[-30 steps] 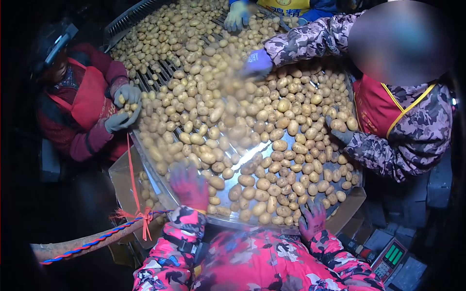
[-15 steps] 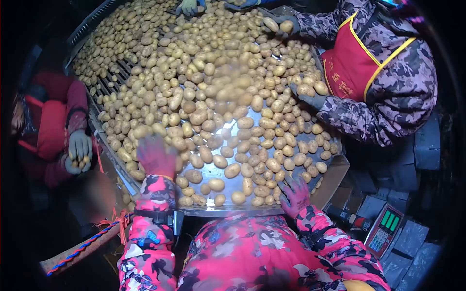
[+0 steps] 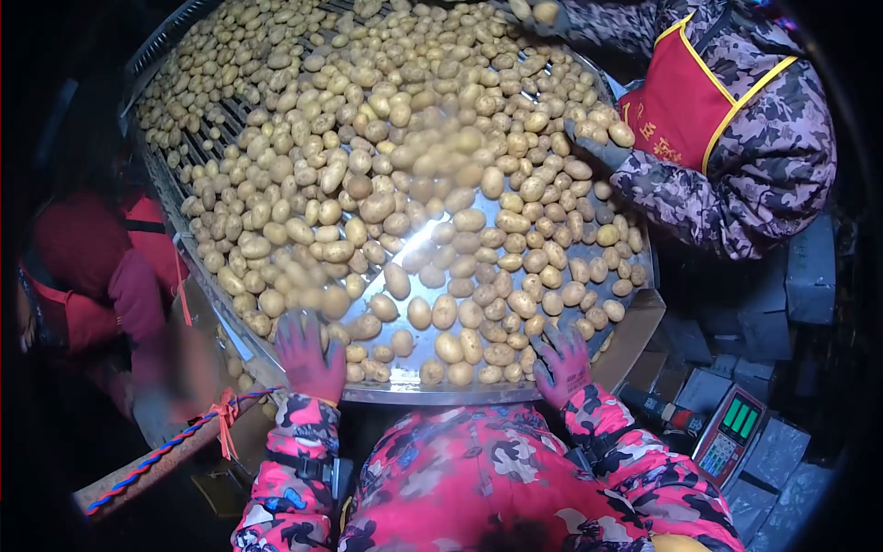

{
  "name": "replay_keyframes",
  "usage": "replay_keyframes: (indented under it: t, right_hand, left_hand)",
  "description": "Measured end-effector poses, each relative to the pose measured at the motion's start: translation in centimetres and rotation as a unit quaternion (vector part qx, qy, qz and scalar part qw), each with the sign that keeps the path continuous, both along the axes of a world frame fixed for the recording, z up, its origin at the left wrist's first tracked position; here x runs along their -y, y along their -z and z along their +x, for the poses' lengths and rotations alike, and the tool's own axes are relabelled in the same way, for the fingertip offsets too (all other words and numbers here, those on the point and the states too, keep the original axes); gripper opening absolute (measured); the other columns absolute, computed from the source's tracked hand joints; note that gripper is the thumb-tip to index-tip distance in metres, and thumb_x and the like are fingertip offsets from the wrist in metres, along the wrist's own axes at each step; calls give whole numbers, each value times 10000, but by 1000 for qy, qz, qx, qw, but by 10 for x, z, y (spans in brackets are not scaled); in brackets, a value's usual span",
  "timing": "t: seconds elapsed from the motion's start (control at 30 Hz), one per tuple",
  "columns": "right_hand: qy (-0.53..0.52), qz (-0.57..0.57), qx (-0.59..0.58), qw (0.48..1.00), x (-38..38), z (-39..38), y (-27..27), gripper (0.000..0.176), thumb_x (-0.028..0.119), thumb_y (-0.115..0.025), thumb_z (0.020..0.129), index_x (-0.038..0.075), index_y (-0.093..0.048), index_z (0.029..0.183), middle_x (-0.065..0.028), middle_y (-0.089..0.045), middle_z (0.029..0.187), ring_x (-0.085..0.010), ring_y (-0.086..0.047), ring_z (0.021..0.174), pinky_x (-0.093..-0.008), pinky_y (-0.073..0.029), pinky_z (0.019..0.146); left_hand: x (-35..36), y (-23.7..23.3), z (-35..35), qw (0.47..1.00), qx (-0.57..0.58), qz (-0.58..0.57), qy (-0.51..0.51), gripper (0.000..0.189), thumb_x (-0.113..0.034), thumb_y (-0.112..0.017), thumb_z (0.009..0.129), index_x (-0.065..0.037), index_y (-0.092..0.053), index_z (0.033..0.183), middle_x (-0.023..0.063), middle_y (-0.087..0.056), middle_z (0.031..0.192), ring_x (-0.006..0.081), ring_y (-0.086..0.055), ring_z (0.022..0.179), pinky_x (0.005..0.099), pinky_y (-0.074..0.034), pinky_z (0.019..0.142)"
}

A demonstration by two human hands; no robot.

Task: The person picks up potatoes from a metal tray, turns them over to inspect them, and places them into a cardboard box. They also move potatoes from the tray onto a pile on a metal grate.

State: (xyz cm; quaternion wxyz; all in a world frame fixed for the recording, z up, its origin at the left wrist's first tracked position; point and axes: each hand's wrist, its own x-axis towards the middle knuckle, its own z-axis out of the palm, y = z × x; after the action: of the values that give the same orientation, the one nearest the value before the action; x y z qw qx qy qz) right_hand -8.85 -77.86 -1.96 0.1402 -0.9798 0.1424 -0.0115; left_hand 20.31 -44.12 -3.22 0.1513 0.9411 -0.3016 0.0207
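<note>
Many potatoes (image 3: 393,280) lie spread over a metal sorting table (image 3: 432,397). My left hand (image 3: 311,359), in a pink and grey glove, rests at the table's near left edge with its fingers spread and touches no more than the nearest potatoes. Across from it, my gloved right hand (image 3: 563,364) lies at the near right edge, fingers apart beside several potatoes. Neither palm can be seen. Bare metal shows between the potatoes in front of my body.
A person in a red apron (image 3: 670,101) stands at the right, holding potatoes in gloved hands. Another person (image 3: 92,267) bends at the left. A cardboard flap (image 3: 635,336), a scale (image 3: 729,434) and a rope-wrapped pole (image 3: 175,455) flank the near side.
My left hand has drawn back from among the potatoes to the near edge. My right hand has barely moved. The left-side person has bent lower.
</note>
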Motion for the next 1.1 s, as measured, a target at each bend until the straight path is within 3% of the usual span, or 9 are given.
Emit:
replay_keyframes:
  t: [0.27,0.37,0.5,0.63,0.87,0.93,1.1]
  right_hand:
    - [6,-11,-6,1000,-3,2,2,512,276,-699,785,86,-622,1254,-185,-478,1432,-459,-396,1346,-595,-271,1156]
    - [1,-13,7,1000,2,-2,9,590,248,-713,768,131,-595,1334,-180,-474,1447,-440,-419,1326,-603,-284,1149]
    - [-2,-15,-3,1000,4,2,8,545,273,-712,775,132,-616,1293,-171,-500,1418,-437,-436,1319,-597,-304,1139]
    - [2,-1,-9,1000,12,-4,4,512,310,-709,785,156,-634,1268,-154,-543,1338,-422,-445,1325,-587,-318,1131]
    - [-7,7,-3,1000,25,-7,-8,450,351,-692,812,163,-652,1219,-122,-536,1372,-364,-424,1357,-547,-301,1159]
    - [92,-14,-4,996,42,-38,6,567,384,-706,776,123,-609,1270,-196,-494,1414,-415,-405,1371,-557,-294,1155]
    - [374,-3,-98,922,91,-165,12,835,489,-718,794,148,-410,1491,-195,-390,1522,-429,-337,1414,-578,-296,1141]
  left_hand:
    - [0,2,1,1000,8,8,-25,629,-303,-684,860,-96,-521,1431,197,-413,1522,474,-317,1416,596,-256,1149]
    - [1,0,1,999,15,12,-27,617,-295,-682,863,-96,-524,1424,195,-430,1512,470,-330,1410,595,-264,1146]
    - [-2,0,5,999,-2,18,-27,514,-227,-667,863,-75,-582,1347,204,-476,1465,471,-333,1408,593,-283,1147]
    - [0,-6,4,999,6,43,-4,539,-226,-656,877,-53,-557,1378,237,-451,1483,474,-311,1426,595,-246,1169]
    - [0,-1,4,996,-3,84,-7,541,-230,-620,917,-58,-525,1421,239,-452,1478,460,-305,1439,586,-227,1182]
    - [1,-2,1,996,11,88,-3,532,-234,-604,932,-56,-518,1427,244,-459,1468,447,-323,1434,578,-218,1188]
    - [-2,2,8,996,6,84,7,524,-226,-612,922,-66,-532,1415,224,-466,1472,429,-334,1434,567,-225,1187]
